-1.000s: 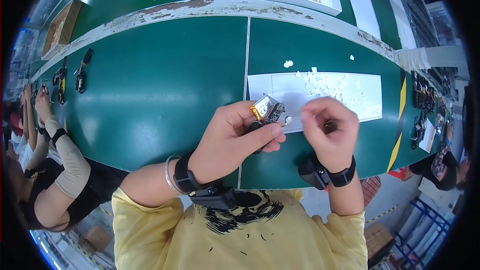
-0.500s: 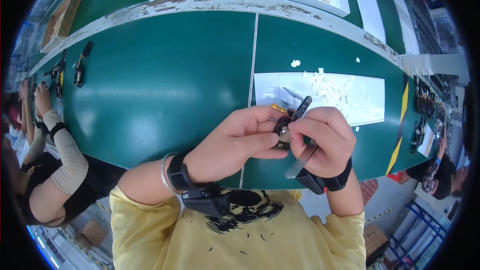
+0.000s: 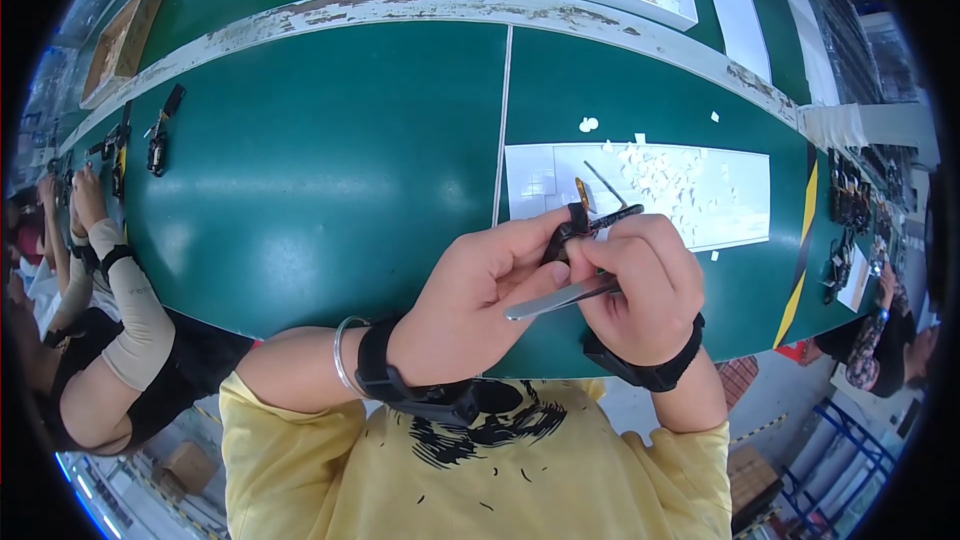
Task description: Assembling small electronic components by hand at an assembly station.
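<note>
My left hand (image 3: 480, 285) pinches a small black electronic assembly (image 3: 568, 234) between thumb and fingers. A thin, gold-edged flat piece (image 3: 583, 195), like a small battery seen edge-on, stands up from its far side. A dark speckled arm (image 3: 620, 215) of the assembly points right. Metal tweezers (image 3: 555, 300) lie across my right hand (image 3: 648, 285), their blunt end pointing left over my left thumb. My right fingertips are closed and press at the assembly; what they pinch there is hidden. A slim grey strip (image 3: 605, 183) shows just beyond; I cannot tell whether it is attached.
Small white pieces (image 3: 660, 180) are scattered on a white sheet (image 3: 740, 225) beyond my hands. A white tray (image 3: 690, 15) of similar pieces stands farther off. More black assemblies (image 3: 157, 145) lie at the left. Co-workers sit on both sides; a wooden box (image 3: 150, 10) is far left.
The assembly has been turned, so the gold piece now shows edge-on and the dark arm lies flatter. The tweezers' blunt end has swung up and left. My right fingers stay at the assembly.
</note>
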Action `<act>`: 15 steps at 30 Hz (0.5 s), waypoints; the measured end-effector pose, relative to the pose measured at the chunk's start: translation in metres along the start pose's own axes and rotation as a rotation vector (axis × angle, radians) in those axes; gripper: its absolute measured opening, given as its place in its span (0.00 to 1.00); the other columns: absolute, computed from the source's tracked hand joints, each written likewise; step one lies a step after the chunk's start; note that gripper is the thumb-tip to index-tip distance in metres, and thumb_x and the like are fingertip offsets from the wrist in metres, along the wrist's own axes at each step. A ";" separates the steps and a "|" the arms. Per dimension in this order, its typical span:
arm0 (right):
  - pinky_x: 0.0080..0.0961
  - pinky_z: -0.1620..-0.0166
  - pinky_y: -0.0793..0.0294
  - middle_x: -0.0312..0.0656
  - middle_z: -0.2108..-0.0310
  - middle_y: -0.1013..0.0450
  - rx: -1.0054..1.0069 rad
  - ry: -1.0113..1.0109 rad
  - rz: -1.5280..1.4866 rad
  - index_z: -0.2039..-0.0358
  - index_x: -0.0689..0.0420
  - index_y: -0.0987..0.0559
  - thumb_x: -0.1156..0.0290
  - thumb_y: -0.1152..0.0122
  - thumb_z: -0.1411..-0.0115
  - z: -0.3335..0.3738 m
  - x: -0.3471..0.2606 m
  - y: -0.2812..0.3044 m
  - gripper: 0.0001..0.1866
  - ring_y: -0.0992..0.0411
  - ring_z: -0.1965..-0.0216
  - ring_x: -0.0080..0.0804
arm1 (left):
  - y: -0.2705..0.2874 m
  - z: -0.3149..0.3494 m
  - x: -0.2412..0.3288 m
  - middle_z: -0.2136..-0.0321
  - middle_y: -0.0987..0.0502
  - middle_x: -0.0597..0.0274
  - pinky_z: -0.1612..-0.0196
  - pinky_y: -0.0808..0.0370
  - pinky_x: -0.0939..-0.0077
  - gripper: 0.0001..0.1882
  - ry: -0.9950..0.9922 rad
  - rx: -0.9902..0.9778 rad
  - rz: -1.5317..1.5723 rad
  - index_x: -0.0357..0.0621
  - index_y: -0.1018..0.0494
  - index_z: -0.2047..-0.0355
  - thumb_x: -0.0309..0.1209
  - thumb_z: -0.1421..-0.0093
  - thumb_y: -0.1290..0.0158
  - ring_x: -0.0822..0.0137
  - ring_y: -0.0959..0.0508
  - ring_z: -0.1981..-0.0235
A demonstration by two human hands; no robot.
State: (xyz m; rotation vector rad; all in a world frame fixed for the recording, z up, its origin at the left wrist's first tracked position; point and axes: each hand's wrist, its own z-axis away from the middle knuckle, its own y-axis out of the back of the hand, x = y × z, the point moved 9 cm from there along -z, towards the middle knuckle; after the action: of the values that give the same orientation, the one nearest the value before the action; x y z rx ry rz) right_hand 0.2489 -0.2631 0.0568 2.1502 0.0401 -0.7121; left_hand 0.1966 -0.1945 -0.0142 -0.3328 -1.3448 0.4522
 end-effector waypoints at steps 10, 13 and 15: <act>0.20 0.81 0.36 0.40 0.81 0.33 0.057 0.036 -0.112 0.77 0.58 0.28 0.76 0.32 0.58 0.005 -0.004 0.016 0.11 0.33 0.81 0.31 | 0.018 -0.004 0.009 0.70 0.24 0.61 0.73 0.27 0.87 0.13 0.123 0.145 -0.074 0.28 0.31 0.58 0.22 0.41 0.59 0.80 0.26 0.72; 0.21 0.81 0.36 0.40 0.81 0.32 0.048 0.039 -0.128 0.78 0.59 0.27 0.77 0.34 0.58 0.009 -0.001 0.022 0.09 0.33 0.81 0.31 | 0.023 -0.008 0.006 0.67 0.23 0.54 0.79 0.27 0.85 0.14 0.217 0.089 -0.100 0.33 0.31 0.58 0.27 0.41 0.60 0.75 0.23 0.73; 0.22 0.80 0.36 0.40 0.82 0.32 0.035 -0.011 -0.127 0.79 0.59 0.27 0.78 0.34 0.59 0.012 0.007 0.028 0.09 0.33 0.82 0.31 | 0.025 -0.007 0.006 0.69 0.23 0.56 0.83 0.34 0.89 0.14 0.220 0.118 -0.098 0.36 0.29 0.61 0.28 0.42 0.60 0.79 0.26 0.76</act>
State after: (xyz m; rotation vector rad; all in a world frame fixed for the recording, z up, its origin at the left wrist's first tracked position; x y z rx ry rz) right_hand 0.2563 -0.2910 0.0679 2.1913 0.1610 -0.8032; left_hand 0.2015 -0.1699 -0.0229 -0.2113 -1.1098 0.3987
